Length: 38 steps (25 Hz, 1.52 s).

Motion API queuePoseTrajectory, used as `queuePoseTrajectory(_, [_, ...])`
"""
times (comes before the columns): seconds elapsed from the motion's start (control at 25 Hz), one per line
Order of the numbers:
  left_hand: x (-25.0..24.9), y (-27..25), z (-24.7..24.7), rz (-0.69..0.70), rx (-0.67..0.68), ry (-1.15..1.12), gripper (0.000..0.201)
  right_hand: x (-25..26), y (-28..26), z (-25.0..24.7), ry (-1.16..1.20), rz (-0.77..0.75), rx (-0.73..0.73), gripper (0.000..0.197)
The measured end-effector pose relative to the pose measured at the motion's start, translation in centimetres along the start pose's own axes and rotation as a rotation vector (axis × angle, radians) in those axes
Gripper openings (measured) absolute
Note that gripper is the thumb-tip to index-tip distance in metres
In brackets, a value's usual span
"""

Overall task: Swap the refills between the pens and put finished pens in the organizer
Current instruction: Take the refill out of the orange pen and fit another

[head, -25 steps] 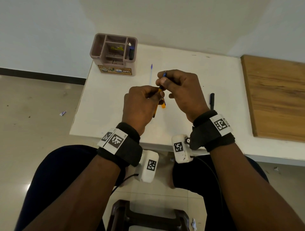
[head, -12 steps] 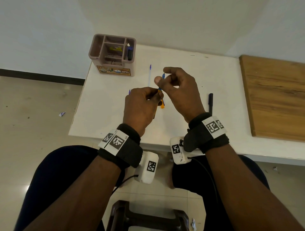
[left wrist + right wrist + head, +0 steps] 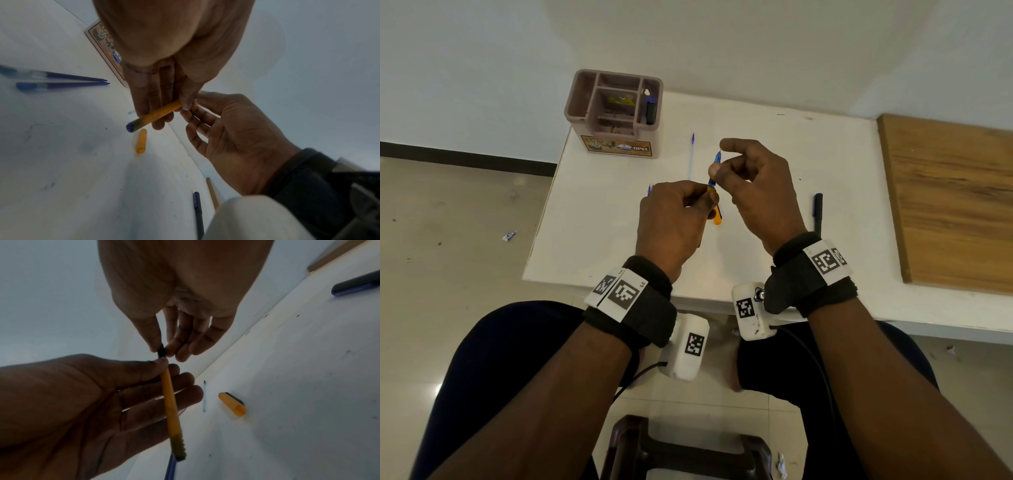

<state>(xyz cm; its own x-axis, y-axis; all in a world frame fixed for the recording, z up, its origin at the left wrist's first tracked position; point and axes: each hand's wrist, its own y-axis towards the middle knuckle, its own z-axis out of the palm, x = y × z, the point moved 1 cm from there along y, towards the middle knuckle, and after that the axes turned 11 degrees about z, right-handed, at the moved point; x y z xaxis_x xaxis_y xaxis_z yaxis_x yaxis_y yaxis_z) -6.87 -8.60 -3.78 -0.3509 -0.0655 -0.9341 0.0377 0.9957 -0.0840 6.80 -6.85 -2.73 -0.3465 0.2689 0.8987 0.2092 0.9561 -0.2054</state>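
My left hand (image 3: 709, 202) grips an orange pen barrel (image 3: 158, 113) above the white table (image 3: 774, 154); its rear end is blue. My right hand (image 3: 717, 164) pinches the pen's blue tip piece (image 3: 717, 158) between thumb and forefinger, with the other fingers spread. In the right wrist view the right hand (image 3: 162, 350) holds that dark tip just above the left thumb on the barrel (image 3: 170, 402). An orange cap (image 3: 717, 217) lies on the table under the hands. A loose clear refill (image 3: 691, 154) lies beyond them. The brown organizer (image 3: 585, 113) stands at the far left corner.
A dark pen (image 3: 817, 212) lies right of my right hand. Two blue pens (image 3: 61, 82) lie side by side left of my left hand. A dark item (image 3: 650, 109) stands in the organizer's right slot. A wooden board (image 3: 955, 205) covers the table's right end.
My right hand has loosened from a closed wrap over the pen tip to a thumb-and-forefinger pinch with the other fingers spread. The left hand keeps its hold on the barrel.
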Motion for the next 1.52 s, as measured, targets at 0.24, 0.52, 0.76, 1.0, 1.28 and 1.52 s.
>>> queuePoseTrajectory(0.24, [-0.12,-0.11,0.01,0.011,0.005,0.000,0.023,0.04,-0.02,0.30,-0.031,0.003,0.016,0.039])
queuePoseTrajectory(0.52, [-0.05,-0.05,0.00,0.009,0.003,-0.018,0.023,-0.21,0.05,0.34,-0.013,0.001,0.042,0.034])
queuePoseTrajectory(0.76, [-0.14,-0.15,0.02,0.006,0.007,-0.032,0.021,-0.27,-0.01,0.33,-0.058,-0.040,0.021,0.033])
queuePoseTrajectory(1.0, [-0.27,-0.22,0.19,-0.024,0.000,-0.058,0.028,0.03,0.04,0.17,0.000,-0.022,0.040,0.036])
queuePoseTrajectory(1.28, [-0.20,-0.28,0.16,-0.004,0.006,-0.066,0.027,-0.16,0.19,0.40,-0.032,-0.004,0.002,0.035])
queuePoseTrajectory(1.52, [0.02,0.00,0.41,-0.011,0.043,-0.061,0.028,-0.11,0.45,0.39,0.015,-0.011,-0.063,0.036])
